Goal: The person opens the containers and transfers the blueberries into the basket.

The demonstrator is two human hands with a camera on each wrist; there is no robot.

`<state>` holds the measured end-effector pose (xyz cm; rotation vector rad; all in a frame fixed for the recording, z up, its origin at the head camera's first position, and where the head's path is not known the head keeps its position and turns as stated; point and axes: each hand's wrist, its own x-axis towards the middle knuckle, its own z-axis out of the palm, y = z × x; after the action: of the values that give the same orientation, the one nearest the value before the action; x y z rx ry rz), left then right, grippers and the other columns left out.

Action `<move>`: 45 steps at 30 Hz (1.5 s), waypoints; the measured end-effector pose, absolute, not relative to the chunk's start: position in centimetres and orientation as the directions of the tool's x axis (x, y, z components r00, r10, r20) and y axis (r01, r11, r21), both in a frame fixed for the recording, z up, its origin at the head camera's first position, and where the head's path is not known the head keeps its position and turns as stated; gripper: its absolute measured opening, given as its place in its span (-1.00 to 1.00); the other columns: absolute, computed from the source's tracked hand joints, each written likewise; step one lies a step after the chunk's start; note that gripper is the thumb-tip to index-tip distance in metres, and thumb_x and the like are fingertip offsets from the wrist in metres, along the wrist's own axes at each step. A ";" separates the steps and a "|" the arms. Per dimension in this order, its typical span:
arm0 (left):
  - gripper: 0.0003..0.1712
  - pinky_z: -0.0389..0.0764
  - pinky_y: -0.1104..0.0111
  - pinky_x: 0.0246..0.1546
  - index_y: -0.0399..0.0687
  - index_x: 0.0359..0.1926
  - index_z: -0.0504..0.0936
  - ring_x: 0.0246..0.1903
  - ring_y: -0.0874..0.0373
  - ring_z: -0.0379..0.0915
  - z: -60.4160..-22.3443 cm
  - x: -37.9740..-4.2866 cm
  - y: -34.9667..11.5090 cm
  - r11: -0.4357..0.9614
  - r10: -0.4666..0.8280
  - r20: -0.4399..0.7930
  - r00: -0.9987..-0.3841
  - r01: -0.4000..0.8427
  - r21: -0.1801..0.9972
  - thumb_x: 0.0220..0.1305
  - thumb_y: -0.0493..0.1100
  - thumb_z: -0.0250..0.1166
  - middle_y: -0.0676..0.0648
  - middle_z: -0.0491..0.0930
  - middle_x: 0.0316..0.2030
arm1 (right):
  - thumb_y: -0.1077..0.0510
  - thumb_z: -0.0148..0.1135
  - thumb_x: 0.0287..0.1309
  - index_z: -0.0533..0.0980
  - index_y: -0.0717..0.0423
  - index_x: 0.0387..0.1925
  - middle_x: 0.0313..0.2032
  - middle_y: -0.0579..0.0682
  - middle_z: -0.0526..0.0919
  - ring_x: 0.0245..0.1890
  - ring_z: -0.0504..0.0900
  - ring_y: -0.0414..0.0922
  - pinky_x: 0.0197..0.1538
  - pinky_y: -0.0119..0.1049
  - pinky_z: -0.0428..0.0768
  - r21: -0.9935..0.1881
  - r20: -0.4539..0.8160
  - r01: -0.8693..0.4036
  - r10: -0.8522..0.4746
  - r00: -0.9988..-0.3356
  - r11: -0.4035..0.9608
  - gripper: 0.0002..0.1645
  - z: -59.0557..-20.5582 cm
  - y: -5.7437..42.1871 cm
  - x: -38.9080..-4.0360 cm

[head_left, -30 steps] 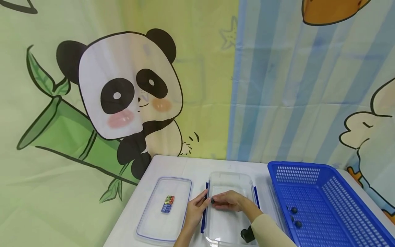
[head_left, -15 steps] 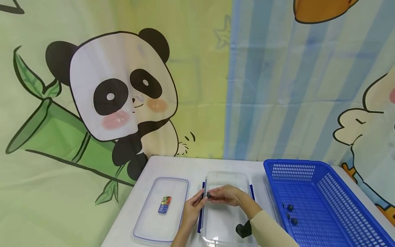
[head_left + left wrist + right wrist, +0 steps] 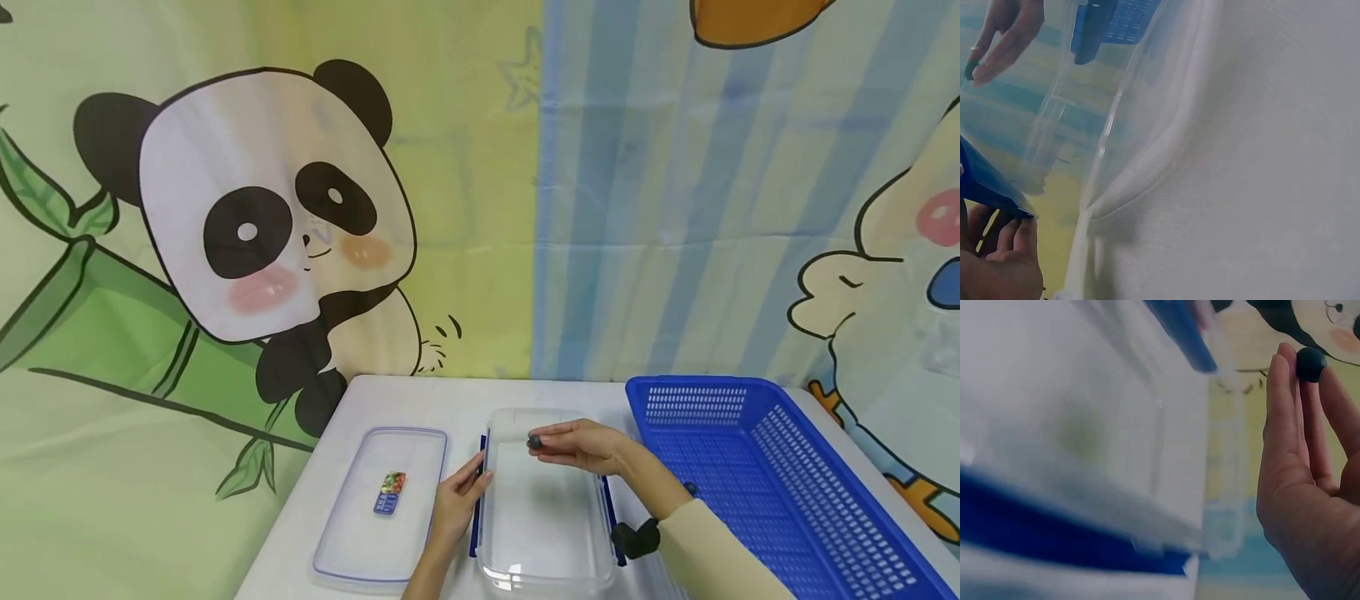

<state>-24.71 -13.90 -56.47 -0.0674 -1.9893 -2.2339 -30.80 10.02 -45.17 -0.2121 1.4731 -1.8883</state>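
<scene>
My right hand (image 3: 581, 446) pinches a small dark ball (image 3: 535, 442) between thumb and fingertips, above the far part of a clear plastic box (image 3: 546, 562). The right wrist view shows that ball (image 3: 1311, 365) as smooth and round. At the box's left side, my left hand (image 3: 455, 504) holds the edge by the blue latch (image 3: 477, 521). In the left wrist view its fingers (image 3: 1025, 240) curl under the latch flap (image 3: 991, 187). A faint blurred patch shows on the box floor.
Left of the box lies a clear lid (image 3: 352, 542) with a blue seal and a fruit label (image 3: 389, 493). On the right stands a blue basket (image 3: 840, 483) with a dark ball (image 3: 690, 488) beside my forearm. A black device (image 3: 636, 537) sits at my right wrist.
My right hand has moved right and away from the left hand's fingertips, carrying the dark ball. The left hand stays at the box's side. The view has turned slightly right.
</scene>
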 end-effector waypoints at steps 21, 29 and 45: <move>-0.45 0.36 0.49 0.10 -0.30 0.13 0.45 0.20 -0.08 0.22 -54.8 -23.7 -14.6 -0.160 -0.098 0.085 -0.992 0.100 0.982 0.12 -0.20 0.34 -0.22 0.34 0.19 | 0.42 -0.47 0.40 0.39 0.26 0.17 0.14 0.20 0.44 0.19 0.37 0.05 0.32 -0.04 0.10 -0.835 -0.228 0.536 -0.811 -0.539 -0.122 -0.47 -46.7 34.2 -29.4; -0.45 0.36 0.50 0.10 -0.24 0.14 0.46 0.19 -0.04 0.24 -56.0 -24.5 -13.9 -0.156 -0.094 0.099 -0.991 0.113 0.981 0.13 -0.15 0.34 -0.19 0.35 0.19 | 0.41 -0.46 0.40 0.37 0.24 0.19 0.17 0.21 0.40 0.21 0.33 0.06 0.34 -0.03 0.00 -0.793 -0.289 0.604 -0.821 -0.492 -0.084 -0.48 -49.4 37.6 -28.3; -0.42 0.39 0.50 0.08 -0.36 0.13 0.43 0.19 -0.08 0.24 -53.4 -23.3 -13.7 -0.141 -0.071 0.085 -0.994 0.094 0.985 0.13 -0.18 0.33 -0.24 0.36 0.18 | 0.36 -0.43 0.41 0.36 0.25 0.20 0.20 0.25 0.35 0.25 0.25 0.11 0.35 -0.02 0.00 -0.772 -0.326 0.632 -0.809 -0.488 -0.070 -0.50 -51.2 38.2 -27.9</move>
<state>-23.35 -13.68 -53.37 -0.0271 -1.9830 -2.2934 -27.88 38.19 -51.15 -0.2302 1.1310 -1.7567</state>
